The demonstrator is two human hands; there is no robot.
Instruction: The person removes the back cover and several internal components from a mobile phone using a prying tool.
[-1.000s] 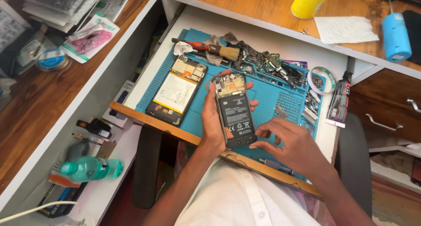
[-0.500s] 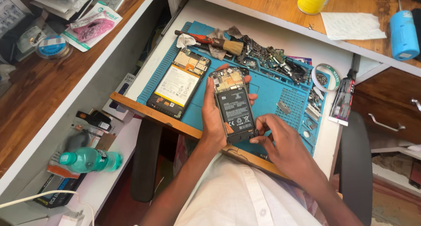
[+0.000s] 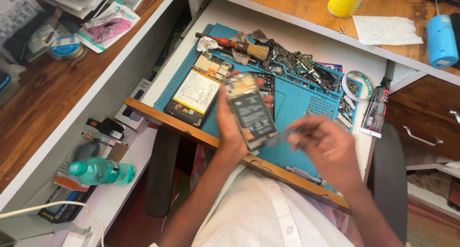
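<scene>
i see my left hand (image 3: 229, 120) wrapped around an opened black phone with its back off (image 3: 251, 113), above the blue silicone repair mat (image 3: 297, 98). my blurred right hand (image 3: 322, 142) pinches a thin grey tool (image 3: 283, 135) at the phone's near right edge.

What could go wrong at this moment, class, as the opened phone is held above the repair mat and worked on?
1. The left hand holds the opened phone in the air, so it might slip.
2. The right hand brings a thin tool to the exposed battery side; a slip could damage it.
</scene>
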